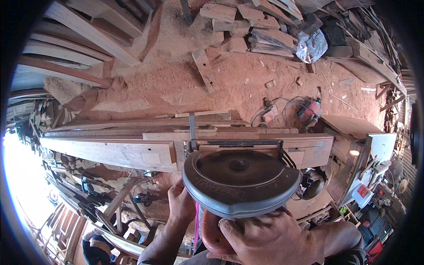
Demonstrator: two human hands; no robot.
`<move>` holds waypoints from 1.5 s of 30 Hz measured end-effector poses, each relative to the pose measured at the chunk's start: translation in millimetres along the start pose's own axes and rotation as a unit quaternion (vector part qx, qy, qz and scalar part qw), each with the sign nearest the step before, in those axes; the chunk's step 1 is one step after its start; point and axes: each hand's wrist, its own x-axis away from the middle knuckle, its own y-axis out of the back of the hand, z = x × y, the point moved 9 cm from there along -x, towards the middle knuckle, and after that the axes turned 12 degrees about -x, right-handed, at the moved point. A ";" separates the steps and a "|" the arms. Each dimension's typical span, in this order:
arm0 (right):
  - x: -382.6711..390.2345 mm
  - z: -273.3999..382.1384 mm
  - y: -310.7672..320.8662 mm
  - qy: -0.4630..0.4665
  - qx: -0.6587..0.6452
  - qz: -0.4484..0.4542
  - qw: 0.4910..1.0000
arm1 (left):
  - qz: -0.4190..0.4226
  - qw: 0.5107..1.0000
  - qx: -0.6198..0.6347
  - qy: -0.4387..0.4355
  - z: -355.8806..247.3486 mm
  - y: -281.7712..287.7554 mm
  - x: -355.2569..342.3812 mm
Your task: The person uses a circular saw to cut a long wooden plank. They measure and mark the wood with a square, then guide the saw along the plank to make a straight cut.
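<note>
1. Nearest the camera is a circular saw [240,190], its round dark-grey guard facing up and covering much of the lower middle of the view.
2. The right hand [271,238] is clamped on the saw's red-orange handle [215,236], at the bottom of the view, thumb lying over it.
3. The left hand [180,201] is at the left edge of the guard; its fingertips are hidden behind the saw, so one cannot tell what it grips, if anything.
4. Just beyond the guard, the saw's dark metal base [240,143] sits over pale boards, between a long plank [110,152] reaching left and a shorter plank [309,143] on the right; whether the blade touches wood cannot be seen.
5. An upright-looking metal bar [192,126] crosses the boards just left of the base.
6. Farther out, a red power tool [311,110] with a dark cable lies on the reddish, sawdust-strewn ground [168,84], near the right end of the boards.
7. Beyond it, a flat wooden piece [203,70] with holes lies alone, and a white plastic bag [311,46] rests against a heap of offcuts [269,37].
8. Thick beams [95,33] slant in at the upper left; another person [97,248] is at the lower left.
</note>
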 end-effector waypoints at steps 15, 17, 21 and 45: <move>-2.2 -0.1 -5.6 -0.008 0.001 0.019 1.000 | -0.003 1.000 0.029 -0.002 3.4 3.8 -2.1; -2.8 0.0 -2.0 -0.006 -0.014 -0.002 1.000 | -0.005 0.999 0.037 0.000 1.5 2.5 -3.0; -2.3 0.9 -4.7 -0.001 -0.019 0.026 0.999 | -0.006 1.000 0.009 0.003 2.0 3.5 -3.3; 34.2 -13.0 20.2 0.020 0.041 0.020 0.999 | 0.003 1.000 0.015 -0.024 23.0 -37.1 2.7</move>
